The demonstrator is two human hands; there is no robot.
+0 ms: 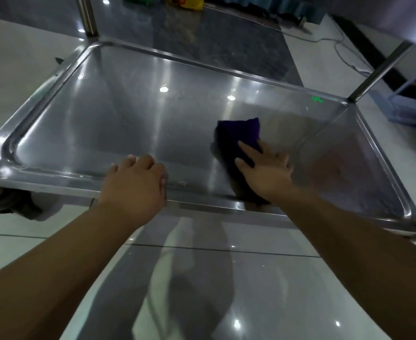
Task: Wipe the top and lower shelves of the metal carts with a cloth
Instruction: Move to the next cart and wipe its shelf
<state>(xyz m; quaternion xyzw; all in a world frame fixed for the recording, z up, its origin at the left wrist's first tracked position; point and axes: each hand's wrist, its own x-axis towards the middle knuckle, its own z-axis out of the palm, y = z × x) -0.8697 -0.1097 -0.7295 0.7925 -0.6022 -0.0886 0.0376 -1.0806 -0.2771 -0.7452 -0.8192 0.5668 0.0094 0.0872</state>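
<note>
Your right hand (266, 173) presses flat, fingers spread, on the purple cloth (236, 141), which lies on the lower shelf (128, 114), right of its middle. Your left hand (136, 185) curls its fingers over that shelf's near rim. A caster (10, 204) sits beneath the shelf's near left corner.

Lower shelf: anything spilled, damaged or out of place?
Nothing spilled or damaged. The lower shelf shows only a dull patch, smudge or reflection, right of the purple cloth, and small specks by the front rim near the left hand. The right hand presses the cloth flat.
</note>
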